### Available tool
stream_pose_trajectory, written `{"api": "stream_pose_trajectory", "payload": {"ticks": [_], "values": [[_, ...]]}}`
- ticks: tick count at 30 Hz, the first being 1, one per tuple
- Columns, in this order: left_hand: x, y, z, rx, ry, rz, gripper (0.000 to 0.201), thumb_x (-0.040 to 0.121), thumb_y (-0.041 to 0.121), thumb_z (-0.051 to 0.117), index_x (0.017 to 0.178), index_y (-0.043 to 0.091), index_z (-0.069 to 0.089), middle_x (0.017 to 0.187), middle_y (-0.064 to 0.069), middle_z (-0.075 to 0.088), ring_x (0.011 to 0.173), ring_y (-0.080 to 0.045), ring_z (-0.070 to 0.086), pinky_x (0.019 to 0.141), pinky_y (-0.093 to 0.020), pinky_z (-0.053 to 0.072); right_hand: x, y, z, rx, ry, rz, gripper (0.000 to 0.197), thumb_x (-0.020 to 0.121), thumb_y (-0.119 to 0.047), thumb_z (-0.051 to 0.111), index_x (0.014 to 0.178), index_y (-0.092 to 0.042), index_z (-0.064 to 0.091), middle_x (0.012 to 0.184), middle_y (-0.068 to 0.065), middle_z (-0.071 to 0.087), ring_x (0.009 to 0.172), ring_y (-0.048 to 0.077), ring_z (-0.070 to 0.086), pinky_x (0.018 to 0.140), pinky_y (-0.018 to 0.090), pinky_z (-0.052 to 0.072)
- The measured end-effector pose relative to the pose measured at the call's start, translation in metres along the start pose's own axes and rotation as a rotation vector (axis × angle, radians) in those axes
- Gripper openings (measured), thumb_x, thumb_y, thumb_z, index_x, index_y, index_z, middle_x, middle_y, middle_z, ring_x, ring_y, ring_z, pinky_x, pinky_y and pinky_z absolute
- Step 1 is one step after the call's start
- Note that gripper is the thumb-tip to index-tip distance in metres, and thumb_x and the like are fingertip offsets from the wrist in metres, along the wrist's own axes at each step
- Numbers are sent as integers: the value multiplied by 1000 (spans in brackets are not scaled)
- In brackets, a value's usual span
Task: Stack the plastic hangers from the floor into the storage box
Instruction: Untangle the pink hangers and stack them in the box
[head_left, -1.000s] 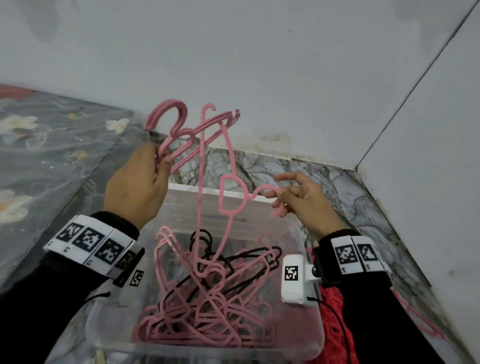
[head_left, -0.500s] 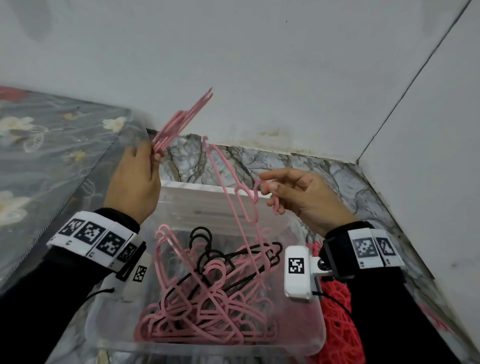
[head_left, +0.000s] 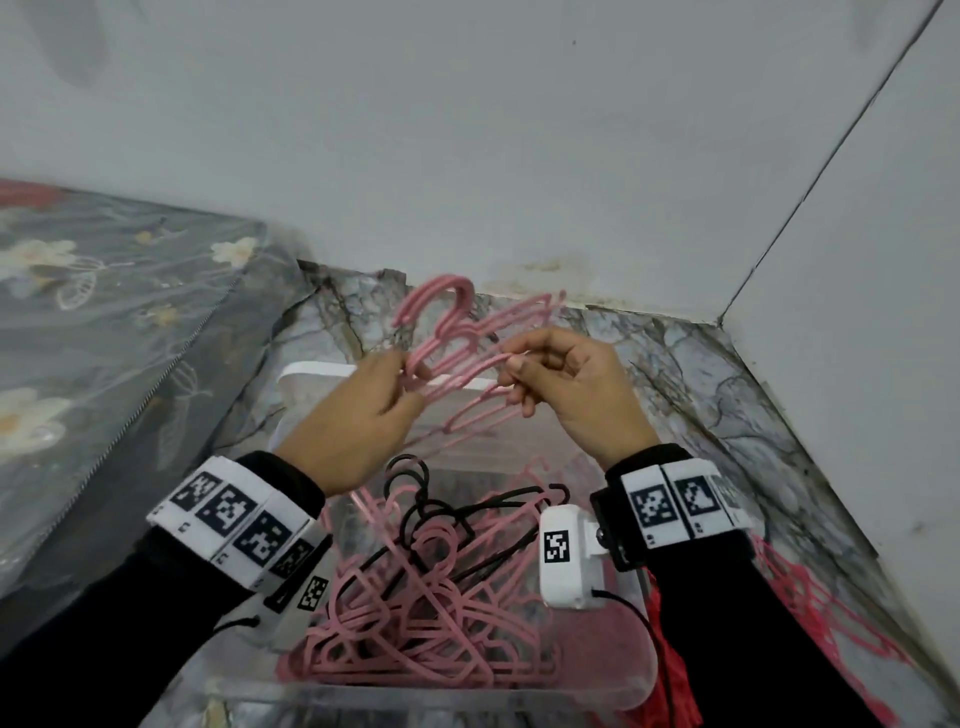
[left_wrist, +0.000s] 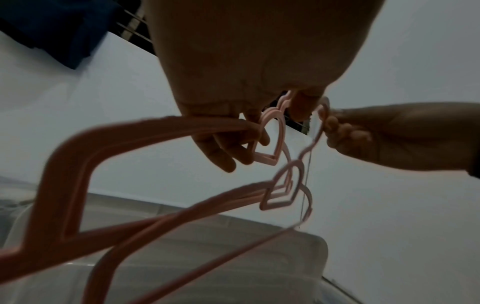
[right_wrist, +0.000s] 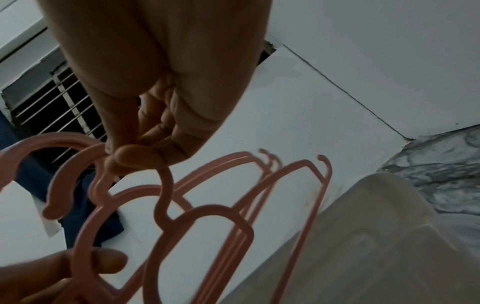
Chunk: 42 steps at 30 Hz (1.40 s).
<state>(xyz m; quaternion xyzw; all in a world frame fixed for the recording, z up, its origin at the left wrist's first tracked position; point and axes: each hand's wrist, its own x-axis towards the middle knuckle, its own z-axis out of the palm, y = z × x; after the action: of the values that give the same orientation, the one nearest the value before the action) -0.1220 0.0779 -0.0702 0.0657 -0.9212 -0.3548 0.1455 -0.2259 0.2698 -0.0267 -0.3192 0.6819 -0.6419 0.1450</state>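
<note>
My left hand (head_left: 408, 376) grips a bunch of pink plastic hangers (head_left: 449, 325) near their heart-shaped necks, above the far end of the clear storage box (head_left: 311, 370). My right hand (head_left: 514, 371) pinches the hook of one more pink hanger (head_left: 478, 415), held right against the bunch. In the right wrist view thumb and forefinger (right_wrist: 135, 158) close on that hook (right_wrist: 166, 185). The left wrist view shows my left hand's fingers (left_wrist: 231, 148) curled through the bunch (left_wrist: 67, 164). A loose pile of pink and black hangers (head_left: 415, 613) lies in the box.
A mattress in a floral plastic cover (head_left: 104, 322) runs along the left. White walls meet in a corner at the back right. Red netting (head_left: 810, 603) lies on the marbled floor (head_left: 701, 374) right of the box.
My right hand has brought its single hanger up and left to the bunch. My left hand has lowered the bunch and moved right, so the hands now nearly meet.
</note>
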Motion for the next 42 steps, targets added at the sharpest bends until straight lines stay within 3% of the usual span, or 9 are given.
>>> {"api": "stream_pose_trajectory", "payload": {"ticks": [5, 11, 16, 20, 24, 26, 34, 38, 42], "values": [[-6, 0, 18, 183, -124, 85, 57, 79, 79, 34, 107, 31, 44, 96, 14, 44, 85, -2, 47, 67, -18, 40, 1, 1, 8, -30, 21, -51, 9, 90, -1, 59, 91, -9, 63, 71, 6, 68, 57, 15, 62, 52, 22, 51], [-5, 4, 26, 267, -77, 100, 24, 97, 42, 41, 108, 20, 46, 97, 5, 48, 83, -15, 51, 70, -31, 42, 0, 0, 11, 65, 38, -73, 10, 91, 0, 58, 93, -10, 61, 67, 2, 69, 56, 14, 63, 51, 22, 51], [0, 2, 9, 342, 82, 103, 21, 98, 36, 43, 85, 20, 44, 74, 6, 47, 65, -18, 47, 56, -32, 31, 2, 14, -3, 39, 54, 68, 12, 89, 2, 59, 92, -9, 53, 67, 5, 70, 51, 14, 59, 46, 22, 47], [4, -4, -11, 459, 147, 84, 28, 98, 42, 38, 86, 18, 45, 60, 1, 49, 55, -24, 48, 47, -32, 31, 2, 57, 3, -513, -243, 336, 4, 89, -3, 58, 89, -5, 61, 79, 9, 70, 54, 12, 58, 47, 18, 46], [5, -5, -18, 613, 243, 19, 29, 98, 45, 37, 88, 19, 47, 57, 4, 44, 51, -26, 45, 43, -26, 22, -7, 117, 47, -1003, -635, 369, 20, 91, -12, 55, 104, -6, 69, 107, 11, 69, 95, 24, 64, 84, 32, 52], [6, -6, -19, 615, 244, -12, 30, 98, 46, 38, 90, 19, 49, 61, 1, 51, 56, -28, 50, 45, -28, 27, -11, 141, 72, -1102, -775, 357, 24, 91, -10, 52, 110, -4, 66, 112, 15, 65, 102, 31, 61, 89, 39, 51], [8, -8, -20, 573, 233, 1, 29, 98, 48, 38, 88, 22, 48, 67, 7, 56, 57, -19, 50, 44, -25, 24, -36, 192, 159, -1456, -1160, -204, 34, 96, -7, 44, 129, -9, 53, 133, 12, 52, 125, 32, 47, 94, 47, 45], [9, -11, -21, 553, 231, 2, 28, 98, 48, 37, 87, 23, 46, 66, 6, 56, 57, -19, 52, 44, -25, 27, -52, 215, 179, -1634, -1200, -375, 41, 102, -17, 32, 143, -17, 36, 152, 6, 30, 143, 30, 19, 114, 59, 14], [10, -12, -21, 543, 236, -3, 28, 98, 47, 39, 86, 22, 43, 63, 6, 52, 55, -19, 48, 44, -24, 26, -57, 222, 185, -1701, -1249, -526, 35, 100, -18, 37, 131, -17, 52, 136, 4, 53, 132, 26, 39, 114, 60, 13]]}}
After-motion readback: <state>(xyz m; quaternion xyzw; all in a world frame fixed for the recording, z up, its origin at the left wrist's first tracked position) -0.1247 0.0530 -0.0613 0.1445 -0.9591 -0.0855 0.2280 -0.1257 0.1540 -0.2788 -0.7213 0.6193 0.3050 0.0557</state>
